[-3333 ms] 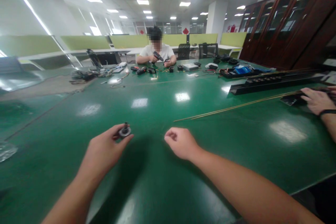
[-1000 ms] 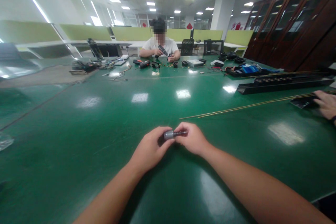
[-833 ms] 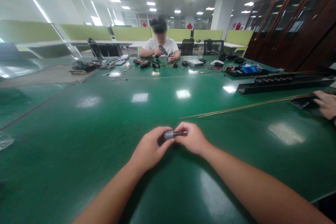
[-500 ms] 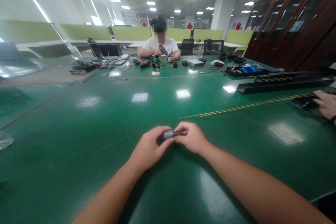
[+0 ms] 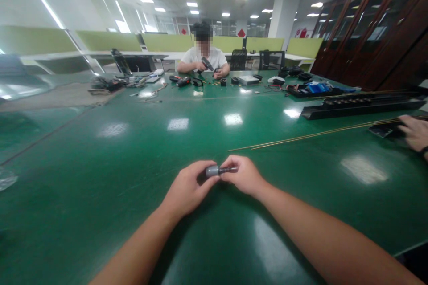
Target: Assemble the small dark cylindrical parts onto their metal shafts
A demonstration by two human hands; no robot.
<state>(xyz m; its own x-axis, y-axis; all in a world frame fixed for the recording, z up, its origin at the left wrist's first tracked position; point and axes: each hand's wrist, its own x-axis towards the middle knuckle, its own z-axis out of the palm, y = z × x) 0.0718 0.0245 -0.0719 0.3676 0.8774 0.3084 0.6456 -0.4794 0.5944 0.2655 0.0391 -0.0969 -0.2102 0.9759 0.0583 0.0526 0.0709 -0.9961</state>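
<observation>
A small grey metal cylinder (image 5: 212,171) with a thin dark shaft (image 5: 229,169) on its right side is held level above the green table (image 5: 133,196). My left hand (image 5: 190,187) is wrapped round the cylinder's left end, its thumb along the lower side. The fingers of my right hand (image 5: 243,174) pinch the shaft. Both hands nearly touch where the shaft meets the cylinder. Part of the cylinder is hidden in my left palm.
Thin brass-coloured rods (image 5: 290,139) lie right of centre. Behind them is a long black channel (image 5: 354,109). Another person's hand (image 5: 414,131) is at the right edge. Across the table, a person (image 5: 203,55) holds a power drill (image 5: 207,64) near scattered tools.
The cylinder and my left hand have shifted very slightly left. Both grips are the same.
</observation>
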